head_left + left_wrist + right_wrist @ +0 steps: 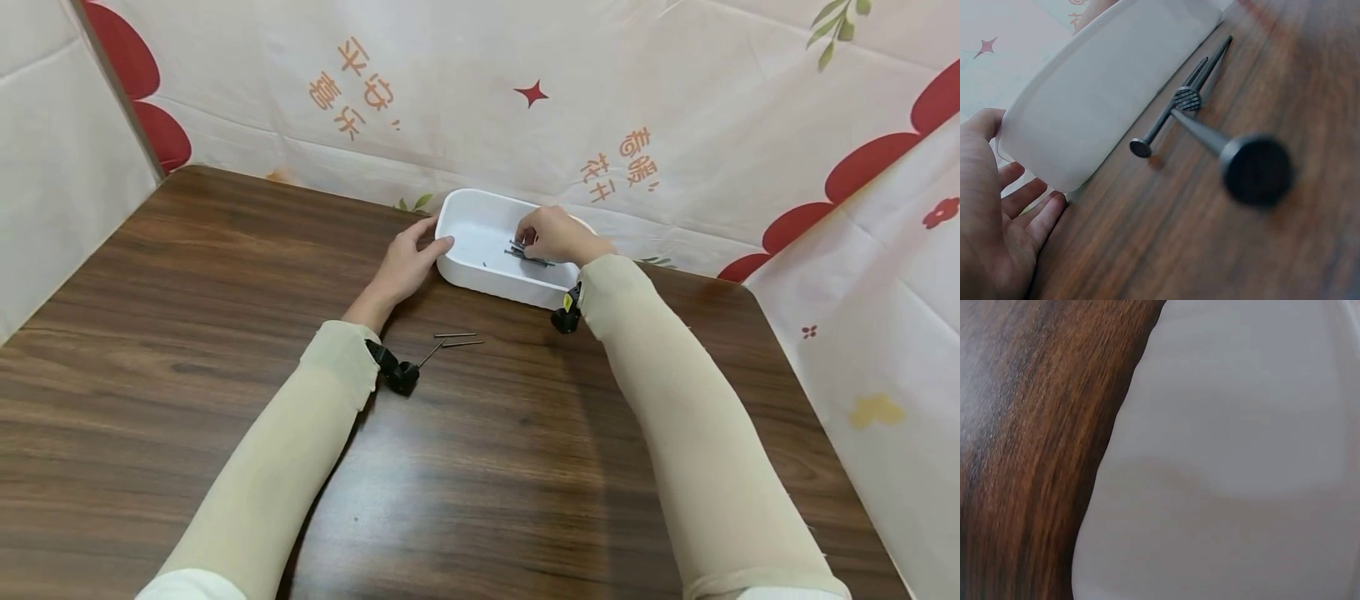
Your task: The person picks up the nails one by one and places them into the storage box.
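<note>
A white oblong plastic bin stands near the back edge of the table. At its left end my left hand holds it, thumb at the rim and fingers against the outer wall. My right hand reaches down inside, its curled fingertips gripping at a small bunch of grey nails low in the bin. Part of the bunch is hidden by that hand. Three loose nails lie on the table in front of the bin, close to the left wrist; their round heads show large in the left wrist view.
The brown wood-grain table stretches out in front of the bin. A printed cloth hangs right behind the bin and along the sides. Each wrist carries a small black camera. The right wrist view shows mostly the bin's outer wall.
</note>
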`<state>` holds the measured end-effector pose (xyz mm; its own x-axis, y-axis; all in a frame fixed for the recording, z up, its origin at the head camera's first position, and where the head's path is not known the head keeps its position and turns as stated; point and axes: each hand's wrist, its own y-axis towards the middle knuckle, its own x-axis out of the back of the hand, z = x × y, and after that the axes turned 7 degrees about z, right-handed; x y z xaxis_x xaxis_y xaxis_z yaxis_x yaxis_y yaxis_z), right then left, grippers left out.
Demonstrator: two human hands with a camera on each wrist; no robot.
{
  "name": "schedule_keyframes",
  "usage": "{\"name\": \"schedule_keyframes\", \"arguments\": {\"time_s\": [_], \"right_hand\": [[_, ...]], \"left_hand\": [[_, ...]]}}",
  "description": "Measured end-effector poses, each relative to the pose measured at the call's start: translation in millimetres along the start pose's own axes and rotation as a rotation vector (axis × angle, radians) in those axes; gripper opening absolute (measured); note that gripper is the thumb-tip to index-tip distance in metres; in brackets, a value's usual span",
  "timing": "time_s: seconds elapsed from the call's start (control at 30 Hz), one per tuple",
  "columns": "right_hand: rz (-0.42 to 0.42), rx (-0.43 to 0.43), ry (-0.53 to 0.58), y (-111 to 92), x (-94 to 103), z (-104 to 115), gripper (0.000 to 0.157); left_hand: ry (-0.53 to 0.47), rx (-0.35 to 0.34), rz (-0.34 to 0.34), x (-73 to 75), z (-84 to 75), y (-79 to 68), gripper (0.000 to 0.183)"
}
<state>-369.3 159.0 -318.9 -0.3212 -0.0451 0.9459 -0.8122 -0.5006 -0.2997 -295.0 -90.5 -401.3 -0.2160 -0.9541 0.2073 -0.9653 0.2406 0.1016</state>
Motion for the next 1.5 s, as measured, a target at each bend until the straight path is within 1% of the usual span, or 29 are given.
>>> {"name": "schedule_keyframes", "arguments": {"time_s": [0.13, 0.23, 0.4, 0.67, 0.73, 0.83, 1.0, 1.1, 1.17, 1.3, 1.5], "right_hand": [[0.002, -0.037, -0.004, 1.6, -1.3, -2.3, 0.018], [0.003, -0.048, 0.003, 2.0, -1.5, -4.7, 0.017], [-0.008, -0.039, 0.006, 2.1, -2.8, -10.1, 0.015], [-0.018, -0.021, 0.033, 1.2, -6.6, -15.4, 0.019], [-0.026, -0.013, 0.038, -1.4, -4.6, -16.8, 0.02], [-0.059, 0.007, 0.043, -10.0, 4.7, -14.5, 0.02], [-0.125, 0.088, 0.003, -35.8, 28.7, 3.0, 0.02], [-0.16, 0.17, -0.023, -56.5, 39.0, 20.7, 0.02], [-0.175, 0.219, -0.028, -70.0, 42.2, 34.3, 0.019], [-0.175, 0.271, -0.036, -90.6, 41.6, 59.5, 0.019], [-0.174, 0.344, -0.055, -104.8, 25.6, 84.7, 0.018]], "left_hand": [[-0.006, -0.002, 0.0, -1.2, -1.4, 0.1, 0.062], [-0.009, -0.001, -0.002, -1.6, -2.4, 0.4, 0.061], [-0.011, -0.006, 0.001, -2.5, -3.9, 1.2, 0.061], [-0.001, -0.005, 0.01, -3.7, -4.8, 0.5, 0.061], [0.001, -0.01, 0.015, -4.1, -4.9, 0.9, 0.061], [-0.002, -0.016, 0.014, -4.0, -5.5, 0.9, 0.061], [0.003, -0.012, 0.008, -3.2, -6.1, 0.4, 0.06], [0.01, -0.009, 0.013, -2.8, -5.7, 0.3, 0.061], [0.011, -0.01, 0.013, -2.5, -5.5, 0.1, 0.061], [0.01, -0.018, 0.013, -1.0, -4.4, -0.4, 0.061], [0.014, -0.006, 0.013, 2.0, -2.0, -3.0, 0.062]]}}
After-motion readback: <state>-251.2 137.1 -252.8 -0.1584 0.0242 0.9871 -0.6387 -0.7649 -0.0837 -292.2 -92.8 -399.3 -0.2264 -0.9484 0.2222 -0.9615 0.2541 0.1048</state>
